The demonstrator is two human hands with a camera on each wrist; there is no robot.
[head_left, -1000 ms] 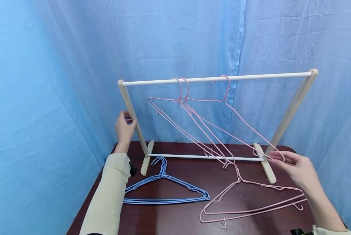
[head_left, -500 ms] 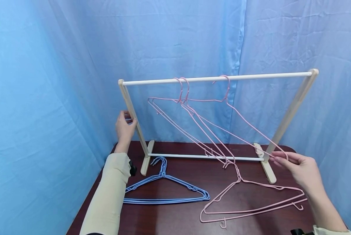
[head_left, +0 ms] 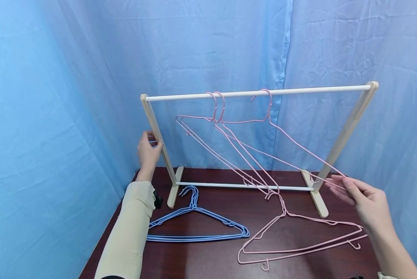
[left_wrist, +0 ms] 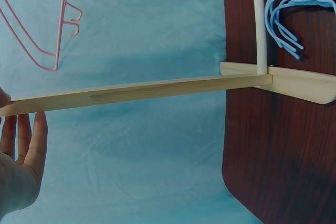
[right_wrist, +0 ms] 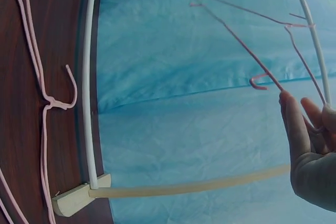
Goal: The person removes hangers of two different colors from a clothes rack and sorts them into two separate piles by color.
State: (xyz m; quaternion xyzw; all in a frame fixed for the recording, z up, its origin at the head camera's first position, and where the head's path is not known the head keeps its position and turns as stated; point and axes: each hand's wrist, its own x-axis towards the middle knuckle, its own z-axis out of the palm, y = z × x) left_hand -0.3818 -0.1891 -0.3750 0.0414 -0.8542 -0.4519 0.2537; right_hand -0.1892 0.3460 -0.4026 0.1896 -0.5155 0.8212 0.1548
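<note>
A pink wire hanger point(head_left: 270, 104) hooks over the white top rail point(head_left: 316, 91) of a wooden rack. My right hand point(head_left: 372, 205) holds this hanger's right end between thumb and fingers, out in front of the right post; the right wrist view shows the hand point(right_wrist: 315, 166) at that end too. On the far side, my left hand point(head_left: 149, 153) grips the rack's left post point(head_left: 154, 124), thumb on one side and fingers on the other. Two more pink hangers point(head_left: 224, 106) hang close together on the rail, left of the held one.
Several blue hangers point(head_left: 194, 209) lie stacked on the dark table point(head_left: 208, 259) at front left. Pink hangers point(head_left: 284, 211) lie at front right, their hooks near the rack's lower bar point(head_left: 211, 186). Blue curtain point(head_left: 194, 46) surrounds the table's back and sides.
My right hand has moved right and slightly up, drawing the hanger's end with it, and its lower fingers have spread out. The hanger's hook has shifted slightly left. My left hand stays put.
</note>
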